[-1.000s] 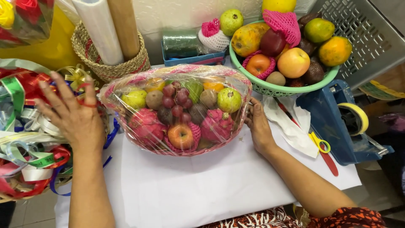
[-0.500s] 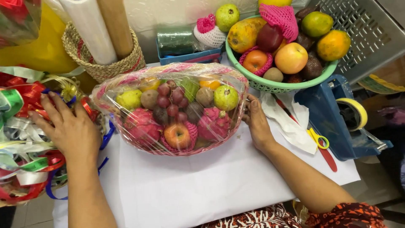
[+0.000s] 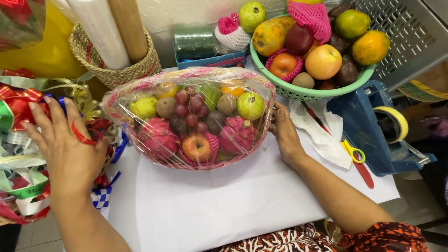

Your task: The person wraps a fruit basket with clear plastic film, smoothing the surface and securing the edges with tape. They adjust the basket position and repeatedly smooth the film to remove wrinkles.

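Note:
A fruit basket (image 3: 196, 119) wrapped in clear film sits on white paper (image 3: 224, 205) in the middle; it holds apples, grapes, dragon fruit and green fruit. My right hand (image 3: 284, 133) rests flat against the basket's right side. My left hand (image 3: 63, 140) is spread over a heap of coloured ribbons (image 3: 18, 140) at the left, fingers apart, with a strip of red ribbon (image 3: 80, 135) lying across its fingers.
A green bowl (image 3: 308, 93) piled with loose fruit stands at the back right. A wicker holder (image 3: 119, 70) with rolls is at the back left. A blue tape dispenser (image 3: 373, 126) with yellow tape, and scissors (image 3: 357, 158), lie to the right.
My left hand has slid left and down from beside the basket onto the ribbon heap. My right hand stays on the basket's right side.

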